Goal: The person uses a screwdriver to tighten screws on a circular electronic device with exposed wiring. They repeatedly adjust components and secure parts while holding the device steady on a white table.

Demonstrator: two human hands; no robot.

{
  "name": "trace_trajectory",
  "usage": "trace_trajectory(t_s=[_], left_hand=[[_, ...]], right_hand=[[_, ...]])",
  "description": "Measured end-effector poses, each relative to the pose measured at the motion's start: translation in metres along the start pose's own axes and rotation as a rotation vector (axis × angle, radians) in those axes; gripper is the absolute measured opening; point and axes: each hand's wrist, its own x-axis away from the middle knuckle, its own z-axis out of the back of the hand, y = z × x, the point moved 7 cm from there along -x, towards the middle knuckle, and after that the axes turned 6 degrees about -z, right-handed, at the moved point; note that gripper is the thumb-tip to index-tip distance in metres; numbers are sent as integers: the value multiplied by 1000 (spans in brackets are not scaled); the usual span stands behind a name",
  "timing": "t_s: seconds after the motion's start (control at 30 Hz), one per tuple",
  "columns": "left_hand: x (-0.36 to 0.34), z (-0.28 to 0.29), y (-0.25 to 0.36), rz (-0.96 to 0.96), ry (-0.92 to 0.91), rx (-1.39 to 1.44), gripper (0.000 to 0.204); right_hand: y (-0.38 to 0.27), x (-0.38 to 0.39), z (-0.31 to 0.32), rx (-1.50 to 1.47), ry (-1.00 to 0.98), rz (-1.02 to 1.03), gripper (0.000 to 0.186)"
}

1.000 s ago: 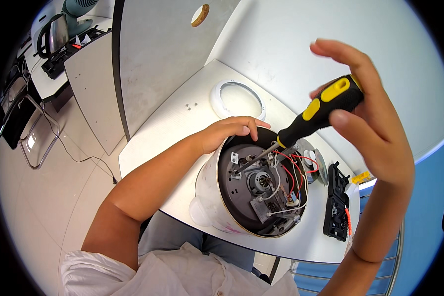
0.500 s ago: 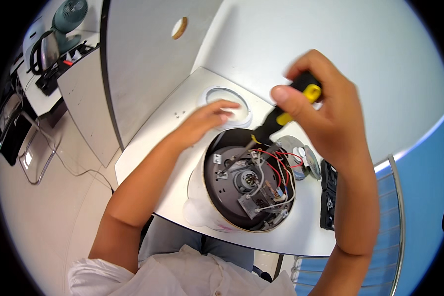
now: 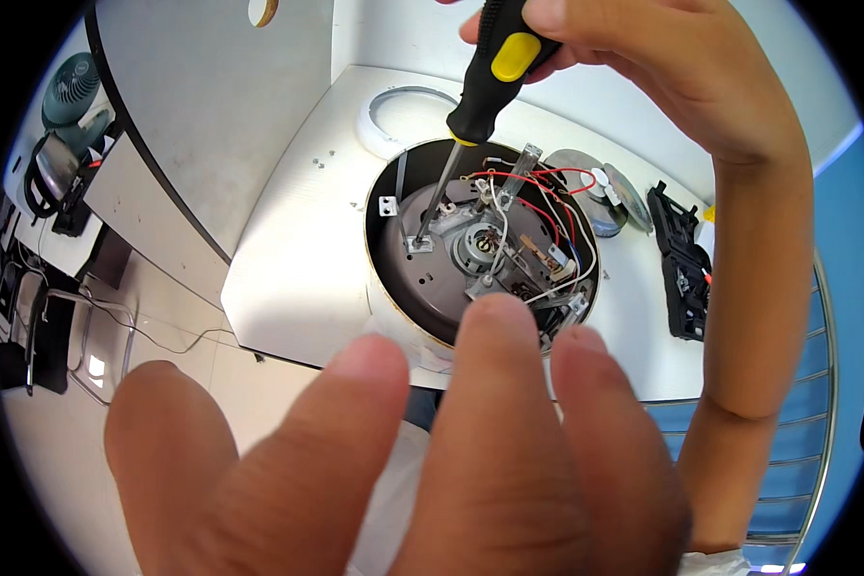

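Note:
A black-and-yellow screwdriver (image 3: pixel 494 72) is gripped in my right hand (image 3: pixel 634 48), slanting down into a round appliance body (image 3: pixel 386 288) that looks like an upturned rice cooker. Its tip meets a small metal bracket (image 3: pixel 420 245) on the dark inner base, at the left. Red and white wires (image 3: pixel 568 180), a central round part (image 3: pixel 480 248) and metal fittings show inside. Close to the camera, my left hand (image 3: pixel 394 480) is raised, fingers apart and holding nothing; it covers the near front of the body.
A white ring (image 3: pixel 370 125) lies at the table's back left, with several small screws (image 3: pixel 322 163) nearby. Right of the body are a round metal plate (image 3: pixel 605 223) and an opened black tool case (image 3: pixel 677 259). A grey partition (image 3: pixel 221 106) borders the left; a metal rail (image 3: pixel 826 384) stands right.
My left hand has come up from beside the body to close before the camera. The view has shifted. My right hand still holds the screwdriver, its tip at the bracket.

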Motion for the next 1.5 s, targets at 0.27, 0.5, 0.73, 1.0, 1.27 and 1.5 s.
trace_trajectory(t_s=[0.27, 0.5, 0.73, 1.0, 1.27, 1.5], left_hand=[[-48, -40, -2, -38, -153, 389, 19], [-63, -56, -12, 21, -196, 523, 17], [-64, -54, -9, 113, -196, 670, 15], [17, -6, -55, -111, -17, 548, 14], [74, 54, -206, 366, 1079, 799, 21], [4, 84, -162, 191, 1296, 1088, 39]], right_hand=[[18, -3, 4, -100, 92, 105, 50], [26, -16, 6, -202, 34, 267, 57], [46, -43, -9, -708, -171, 418, 27], [60, -33, -5, -597, 601, 226, 30], [42, -30, -19, -526, 381, 422, 37], [37, -23, 14, -50, 354, 319, 33]])
